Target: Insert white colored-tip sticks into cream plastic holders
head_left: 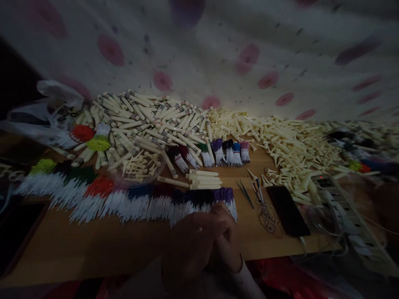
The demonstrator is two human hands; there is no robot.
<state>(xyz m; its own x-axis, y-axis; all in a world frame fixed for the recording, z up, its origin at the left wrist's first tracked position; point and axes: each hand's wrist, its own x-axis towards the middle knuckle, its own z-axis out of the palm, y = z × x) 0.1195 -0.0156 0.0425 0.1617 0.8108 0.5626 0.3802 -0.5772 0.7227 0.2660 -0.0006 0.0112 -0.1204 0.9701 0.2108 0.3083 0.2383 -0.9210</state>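
My left hand (193, 238) and my right hand (230, 245) are clasped together over the front part of the wooden table. Their fingers are closed against each other, and anything inside the clasp is hidden in the dark picture. Just beyond them lies a long row of thin white sticks (134, 207) with coloured ends, the purple-ended bundle (229, 199) nearest my fingers. Behind that row, several cream rods (204, 179) with dark stripes lie side by side. A clear round tub (137, 166) holds small cream pieces.
Striped cream rods (149, 114) are heaped at the back, with pointed cream pieces (286, 141) piled to the right. Small coloured bundles (232, 153) stand in front. Tweezers (245, 194), a black phone (288, 211) and a power strip (349, 220) lie on the right.
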